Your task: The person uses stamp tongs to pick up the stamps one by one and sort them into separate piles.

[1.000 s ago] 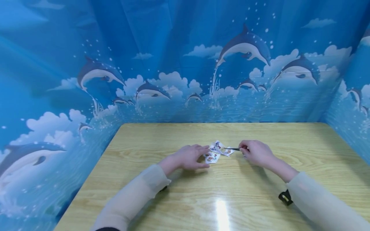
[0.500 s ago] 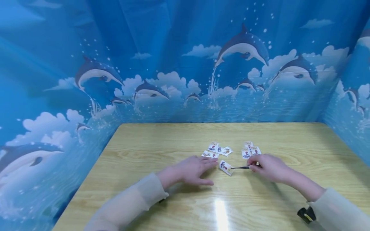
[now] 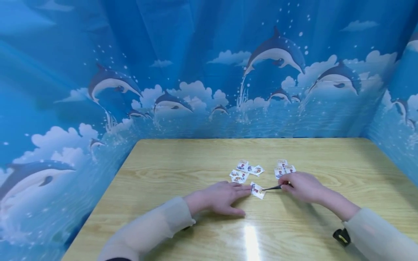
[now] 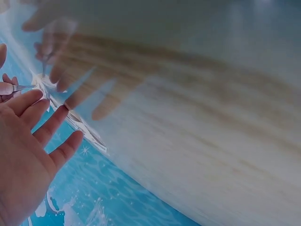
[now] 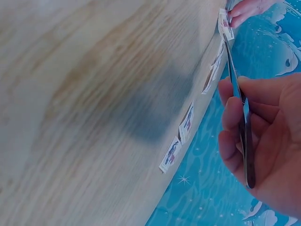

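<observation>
My right hand [image 3: 302, 186] pinches a pair of metal tweezers [image 5: 245, 136] between thumb and fingers. Their tips meet the right side of a small white stamp [image 3: 257, 191] printed with a coloured figure. On the stamp's other side is my left hand [image 3: 225, 197], palm down with fingers stretched out, its fingertips right at the stamp's left edge. The left wrist view shows the same hand [image 4: 33, 146] with its fingers spread over the glossy tabletop. Beyond the left fingers lies a loose, overlapping pile of stamps [image 3: 239, 176].
Farther right, just past my right hand, several more stamps [image 3: 281, 169] lie in a close group. The wood-grain table [image 3: 176, 156] reaches back to a blue curtain [image 3: 196, 72] printed with dolphins. A bright glare [image 3: 251, 243] marks the table's front part.
The tweezers have moved from the pile towards me, and one stamp now lies in front of it. My left hand has come nearer to me, its fingertips now at that stamp.
</observation>
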The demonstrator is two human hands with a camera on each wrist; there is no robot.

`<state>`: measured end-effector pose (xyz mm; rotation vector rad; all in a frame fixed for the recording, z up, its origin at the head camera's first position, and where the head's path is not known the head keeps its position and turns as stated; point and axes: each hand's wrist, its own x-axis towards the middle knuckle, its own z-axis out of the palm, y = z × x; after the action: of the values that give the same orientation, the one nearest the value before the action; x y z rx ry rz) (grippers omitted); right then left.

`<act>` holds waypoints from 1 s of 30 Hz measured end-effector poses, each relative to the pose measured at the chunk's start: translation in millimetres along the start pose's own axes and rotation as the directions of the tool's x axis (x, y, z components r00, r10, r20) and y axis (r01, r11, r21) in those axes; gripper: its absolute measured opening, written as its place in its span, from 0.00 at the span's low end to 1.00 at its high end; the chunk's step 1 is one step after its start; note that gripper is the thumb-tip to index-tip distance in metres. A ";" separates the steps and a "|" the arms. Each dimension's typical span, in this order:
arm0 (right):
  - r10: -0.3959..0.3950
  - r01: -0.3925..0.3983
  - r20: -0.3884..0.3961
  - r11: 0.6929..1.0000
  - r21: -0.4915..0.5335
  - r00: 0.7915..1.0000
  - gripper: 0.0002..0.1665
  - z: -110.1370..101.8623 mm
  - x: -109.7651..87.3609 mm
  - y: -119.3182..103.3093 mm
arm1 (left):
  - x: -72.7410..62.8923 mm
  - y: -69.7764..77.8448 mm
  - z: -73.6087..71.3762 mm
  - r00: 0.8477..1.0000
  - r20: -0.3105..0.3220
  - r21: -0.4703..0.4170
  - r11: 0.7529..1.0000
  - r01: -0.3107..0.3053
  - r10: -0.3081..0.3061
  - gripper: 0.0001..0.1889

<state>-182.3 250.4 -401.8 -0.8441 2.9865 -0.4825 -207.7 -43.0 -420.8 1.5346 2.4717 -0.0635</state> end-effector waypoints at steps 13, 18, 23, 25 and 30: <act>-0.002 0.001 -0.008 0.999 -0.038 1.000 0.08 5.6 5.6 2.7 | 5.2 1.6 -0.6 1.000 0.007 0.026 0.999 0.019 -0.019 0.40; 0.006 -0.007 -0.037 1.000 -0.026 0.999 0.05 3.4 -2.1 2.6 | 5.9 0.1 -0.6 1.000 0.009 -0.003 1.000 0.024 -0.024 0.41; -0.030 0.028 -0.051 0.998 -0.049 0.998 0.05 2.7 -13.1 1.8 | 10.3 -2.6 -2.6 0.999 0.007 -0.035 0.999 0.039 -0.039 0.41; -0.041 0.038 -0.050 0.998 -0.051 0.998 0.05 3.4 -17.1 1.7 | 13.3 -3.4 -4.1 0.999 0.004 -0.036 0.999 0.041 -0.041 0.41; -0.043 0.042 -0.049 0.999 -0.035 0.998 0.06 6.3 -21.5 -2.4 | 20.8 -5.0 -6.7 0.999 0.007 -0.006 0.999 0.039 -0.039 0.42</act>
<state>-162.1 257.6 -408.9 -0.9133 3.0357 -0.4621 -222.1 -25.9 -419.2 1.4808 2.4941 -0.0675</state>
